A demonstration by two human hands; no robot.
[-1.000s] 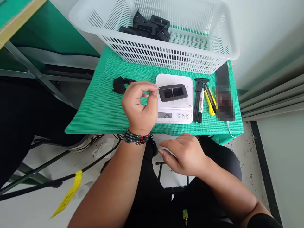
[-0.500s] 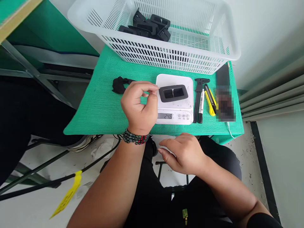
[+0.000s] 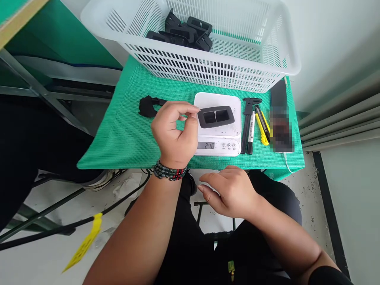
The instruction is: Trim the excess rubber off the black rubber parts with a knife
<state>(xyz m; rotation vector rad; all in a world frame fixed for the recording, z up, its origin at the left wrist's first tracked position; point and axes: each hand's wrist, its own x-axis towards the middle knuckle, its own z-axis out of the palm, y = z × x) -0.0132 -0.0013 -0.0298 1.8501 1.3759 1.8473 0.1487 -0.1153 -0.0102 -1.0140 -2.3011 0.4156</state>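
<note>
A black plastic part with a rounded rectangular frame and a recessed middle (image 3: 216,116) lies on a white digital scale (image 3: 218,141), whose display reads 24.6. At the scale's left edge is my left hand (image 3: 175,130), its fingers loosely bent and thumb near the forefinger, with no object visible in it. The forefinger tip is beside the part's left corner; whether it touches is unclear. Below the table's front edge hovers my right hand (image 3: 230,192), open, thumb and forefinger apart, with nothing visible in it. Another black piece (image 3: 147,107) lies left of the scale, partly behind my left hand.
A white slotted basket (image 3: 190,59) at the back holds several black parts (image 3: 187,33). Right of the scale lie a black caliper (image 3: 246,122), a marker (image 3: 251,132), a yellow utility knife (image 3: 263,126) and a dark, partly blurred device (image 3: 278,95) with a white cable. Green mesh (image 3: 118,134) covers the table.
Both hands stay almost where they were. The view shifts very slightly; the part on the scale and the reading are unchanged.
</note>
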